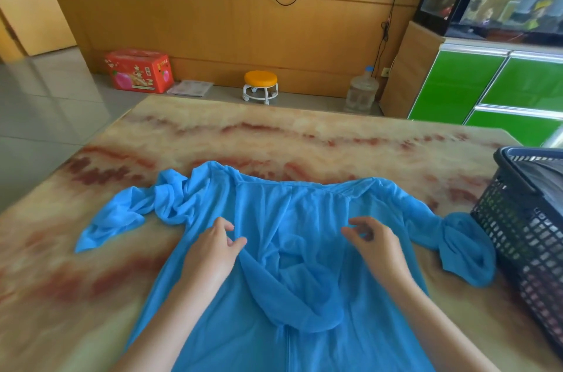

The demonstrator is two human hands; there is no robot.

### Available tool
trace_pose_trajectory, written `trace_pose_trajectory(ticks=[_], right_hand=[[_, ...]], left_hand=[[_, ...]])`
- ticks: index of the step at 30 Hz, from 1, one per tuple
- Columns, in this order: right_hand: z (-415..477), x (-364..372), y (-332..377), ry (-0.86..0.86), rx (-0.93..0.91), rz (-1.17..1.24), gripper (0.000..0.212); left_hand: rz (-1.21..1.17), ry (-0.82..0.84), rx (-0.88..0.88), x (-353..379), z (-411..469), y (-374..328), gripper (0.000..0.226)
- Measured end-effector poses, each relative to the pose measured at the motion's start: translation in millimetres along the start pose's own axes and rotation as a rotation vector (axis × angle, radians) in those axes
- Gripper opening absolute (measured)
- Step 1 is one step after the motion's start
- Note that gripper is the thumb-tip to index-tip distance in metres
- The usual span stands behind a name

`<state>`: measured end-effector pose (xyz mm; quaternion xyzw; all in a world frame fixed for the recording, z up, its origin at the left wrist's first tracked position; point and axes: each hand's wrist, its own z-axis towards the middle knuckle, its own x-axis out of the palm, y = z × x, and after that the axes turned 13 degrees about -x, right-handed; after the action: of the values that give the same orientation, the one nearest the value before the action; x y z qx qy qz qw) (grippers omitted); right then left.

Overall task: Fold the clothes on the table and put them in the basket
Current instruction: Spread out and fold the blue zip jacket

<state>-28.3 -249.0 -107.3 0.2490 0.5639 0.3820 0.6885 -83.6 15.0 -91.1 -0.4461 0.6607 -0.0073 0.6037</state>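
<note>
Blue garment (289, 213), thin and hooded, lies spread across the near half of the tabletop (274, 134). Its hood (304, 295) has flopped down over the body and its 2 sleeves are thrown out sideways. The left sleeve (131, 216) is crumpled and twisted; the right sleeve (466, 253) is bunched just beside the dark basket (518, 237) at the tabletop's right edge. The left hand (213, 253) and right hand (377, 249) sit over the chest on either side of the hood. Their fingers (227, 227) are loosely curled and a little apart, touching or just above the cloth, and I see no fabric caught between them. To me this looks like the smoothing stage, with folding proper not yet begun. The next move, I'd judge, wants the hood flattened and each sleeve straightened and brought in over the body.
</note>
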Motion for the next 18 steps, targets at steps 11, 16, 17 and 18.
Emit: trace_pose_trajectory(ticks=[11,16,17,18], right_hand=[[110.7,33.8,-29.7,-0.235,0.056,-0.212,0.027],[118.3,21.3,-42.1,-0.119,-0.018,-0.303,0.027],[115.2,18.3,-46.1,-0.096,-0.016,-0.286,0.027],[110.5,12.2,-47.1,-0.115,-0.020,-0.247,0.026]], left_hand=[[0.514,0.432,0.538,54.7,-11.0,-21.9,0.094],[0.570,0.383,0.553,55.9,-15.3,-10.1,0.113],[0.516,0.404,0.536,53.7,-16.2,-15.5,0.114],[0.443,0.409,0.521,52.7,-14.7,-22.4,0.114]])
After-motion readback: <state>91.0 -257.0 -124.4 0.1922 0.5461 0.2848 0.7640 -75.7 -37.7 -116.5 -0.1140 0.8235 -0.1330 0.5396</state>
